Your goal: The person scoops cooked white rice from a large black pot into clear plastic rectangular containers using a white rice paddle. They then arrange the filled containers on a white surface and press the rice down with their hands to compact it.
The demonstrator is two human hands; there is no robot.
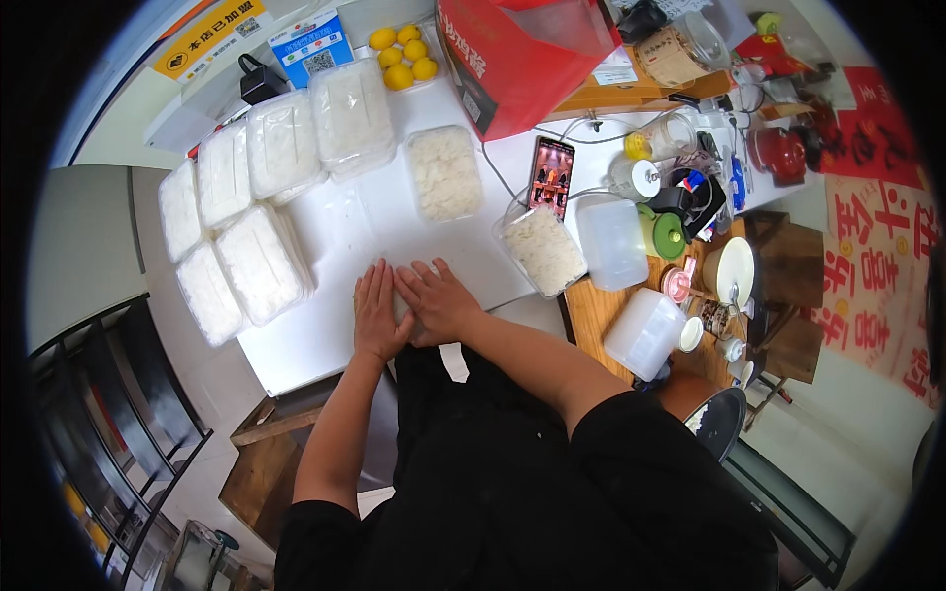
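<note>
My left hand (380,313) and my right hand (439,301) lie palm down, side by side, at the near edge of a white table (325,347). A pale, see-through surface shows between them; most of what lies beneath the palms is hidden. Beyond them stands a clear plastic container of white rice-like food (445,173). Another such container (544,251), without a visible lid, is to the right, touching a clear bag or lid. Stacked lidded containers (259,266) fill the left side, with a taller stack (352,118) farther back.
A smartphone (553,176) leans behind the right container, with cables around it. Lemons (399,76) in a clear box and a red bag (517,66) stand at the back. Translucent tubs (612,244), a green-lidded jug (667,235) and jars crowd the right side.
</note>
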